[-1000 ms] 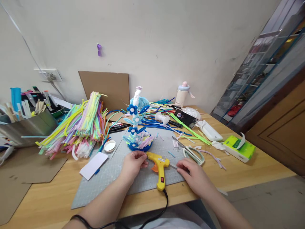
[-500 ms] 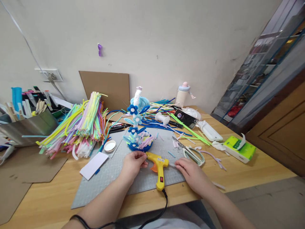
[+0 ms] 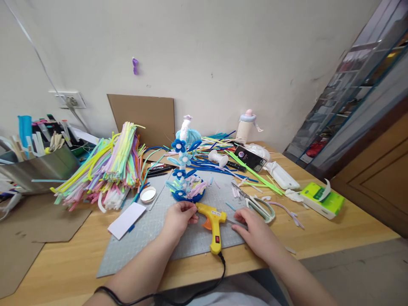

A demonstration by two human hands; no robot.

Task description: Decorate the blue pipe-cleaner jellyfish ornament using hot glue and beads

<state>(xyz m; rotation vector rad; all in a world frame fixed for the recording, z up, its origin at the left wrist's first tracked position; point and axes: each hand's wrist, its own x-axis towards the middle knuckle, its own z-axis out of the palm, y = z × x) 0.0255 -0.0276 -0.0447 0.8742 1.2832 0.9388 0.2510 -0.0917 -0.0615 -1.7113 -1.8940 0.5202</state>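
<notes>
A yellow hot glue gun with an orange trigger lies on the grey cutting mat. A translucent glue stick sticks out of its back end. My left hand is closed in a pinch right at the nozzle; what the fingertips hold is hidden. My right hand is at the glue stick's end, thumb and fingers apart on either side of it. Behind the gun stands a pipe-cleaner flower decoration, with blue flowers up a white stem on a round blue base.
Scissors lie right of the mat. A pile of coloured pipe cleaners, a round white lid and a white card are on the left. A phone and a green tissue pack stand right. The gun's black cord crosses my left forearm.
My right hand's fingers have spread from a pinch on the glue stick, and the hand has shifted slightly. My left hand stays at the nozzle. The view has moved a little.
</notes>
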